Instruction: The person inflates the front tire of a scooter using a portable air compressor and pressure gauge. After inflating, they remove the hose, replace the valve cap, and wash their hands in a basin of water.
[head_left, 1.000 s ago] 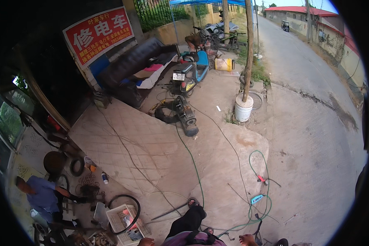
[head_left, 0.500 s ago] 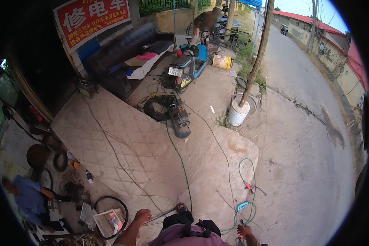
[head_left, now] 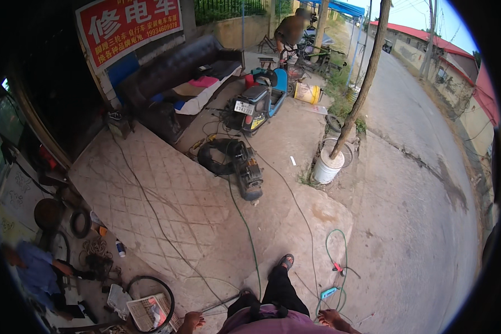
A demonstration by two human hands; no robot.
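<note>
At the lower edge, my left hand [head_left: 193, 319] hangs beside my left leg with its fingers curled in; nothing shows in it. A thin dark bar or hose on the ground runs close to it. My right hand [head_left: 329, 318] hangs low on the other side, fingers bent round something dark and small that I cannot make out. Near it on the ground lie a turquoise box-shaped thing [head_left: 328, 293] and a looped green hose [head_left: 346, 253] with a red fitting [head_left: 337, 267]. My right foot [head_left: 286, 260] is ahead of my left foot [head_left: 246, 292].
Cables and a green hose cross the concrete toward an air compressor [head_left: 249, 177]. Beyond it stand a blue scooter [head_left: 257, 103] and a dark sofa [head_left: 170, 72]. A post rises from a white bucket [head_left: 327, 168]. Left are a basket [head_left: 145, 314], tyres [head_left: 80, 222] and a seated person [head_left: 36, 270].
My right foot has come forward into view. My left hand has dropped back toward the lower edge, and my right hand sits slightly higher. The person by the scooter stays bent over.
</note>
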